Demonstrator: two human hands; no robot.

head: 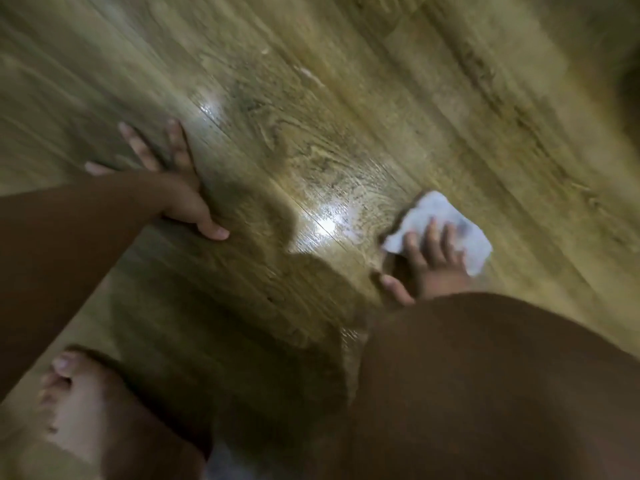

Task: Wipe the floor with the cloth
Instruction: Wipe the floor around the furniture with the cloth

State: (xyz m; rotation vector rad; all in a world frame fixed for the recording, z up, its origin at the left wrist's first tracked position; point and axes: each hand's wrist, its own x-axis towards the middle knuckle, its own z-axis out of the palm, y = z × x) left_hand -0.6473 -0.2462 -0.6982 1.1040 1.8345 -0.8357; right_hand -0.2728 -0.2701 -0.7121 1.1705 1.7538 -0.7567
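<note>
I see the right hand point(434, 263) pressing the white cloth point(446, 220) onto the wood-grain floor point(346, 98), fingers straight; well left of the cloth, the left hand point(169, 188) lies splayed.

A small white cloth point(441, 226), crumpled flat, lies on the glossy wood-grain floor point(311, 116).

My bare foot point(79, 410), lower left; toes point toward the top of the view, big toe on the right. Brown garment point(485, 393) fills the lower right corner, close to the lens, blurred. Pale grey patch point(225, 462) at the bottom edge between foot and garment; too blurred to identify.
</note>
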